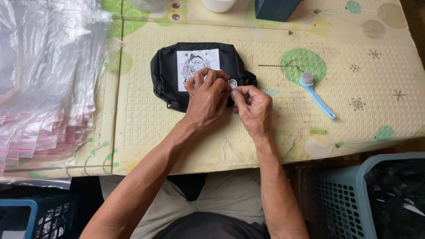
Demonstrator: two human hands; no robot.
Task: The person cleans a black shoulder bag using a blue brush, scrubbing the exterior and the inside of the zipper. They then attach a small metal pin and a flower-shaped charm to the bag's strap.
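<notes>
A small black pouch (168, 66) with a white square drawing on its front lies on the pale yellow patterned mat (310, 132). My left hand (206, 99) rests on the pouch's right part, fingers curled over it. My right hand (252, 106) is beside it, thumb and forefinger pinched on a small round white piece (233, 82) at the pouch's right end. Both hands touch each other at the fingertips.
A blue-handled small brush (315, 93) lies to the right on the mat. A thick stack of clear plastic bags (44, 75) fills the left. A teal plastic basket (367, 194) stands lower right, a blue one (26, 217) lower left. Containers stand along the far edge.
</notes>
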